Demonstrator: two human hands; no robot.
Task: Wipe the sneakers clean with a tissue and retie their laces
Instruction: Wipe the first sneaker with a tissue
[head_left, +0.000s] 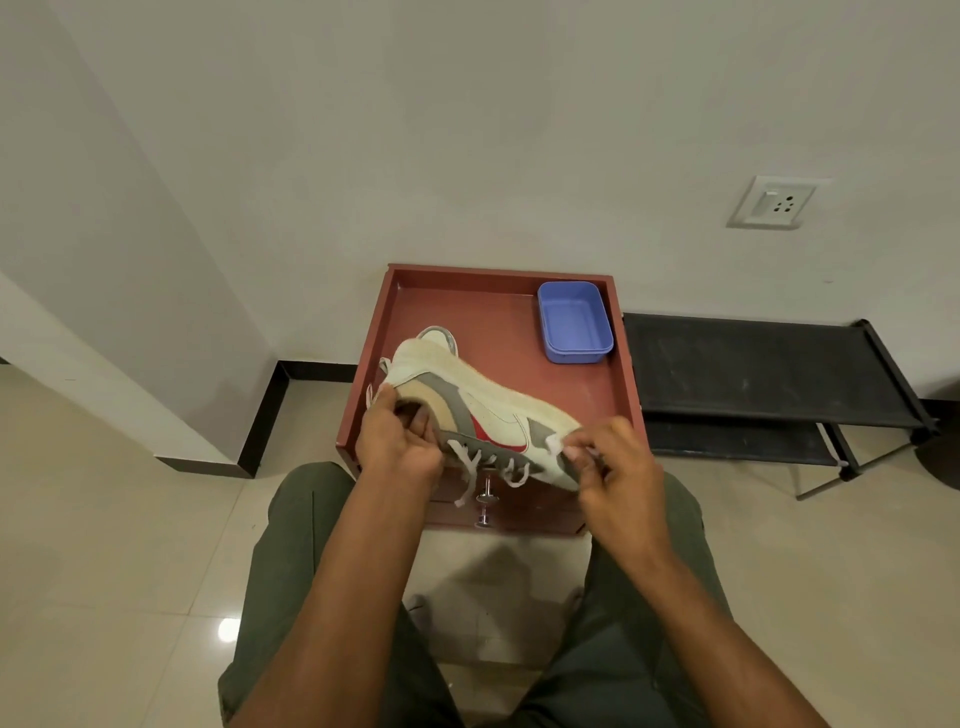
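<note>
From the camera on my head, I look down at my two hands holding a sneaker (483, 410) over the near edge of a reddish-brown tray (498, 306) that sits on the tiled floor (104, 519) against the wall (467, 130).

My left hand (397, 441) grips the heel end, with the fingers curled into the shoe's opening and the thumb on the outside of the collar. My right hand (613, 467) pinches a small white tissue (555, 442) between thumb and fingertips and presses it on the toe end. The sneaker lies on its side, sole turned away from me, toe pointing right. It is cream with grey panels and a red curved mark on its side; no lettering on it can be read. Its white laces (470, 470) hang loose from the eyelets and dangle toward my lap.

Behind the heel, the rim of a second shoe (439, 335) shows inside the tray; most of it is hidden. A blue plastic tub (574, 322) stands in the tray's far right corner, well apart from the sneaker. Two metal knobs (487, 506) stick out of the tray's near face, just below the laces.

To the right of the tray stands a low black rack (769, 364). Above it a white wall socket (776, 202) has a switch and pin holes, with no legible writing. My knees in green trousers (291, 545) frame the bottom of the view.
</note>
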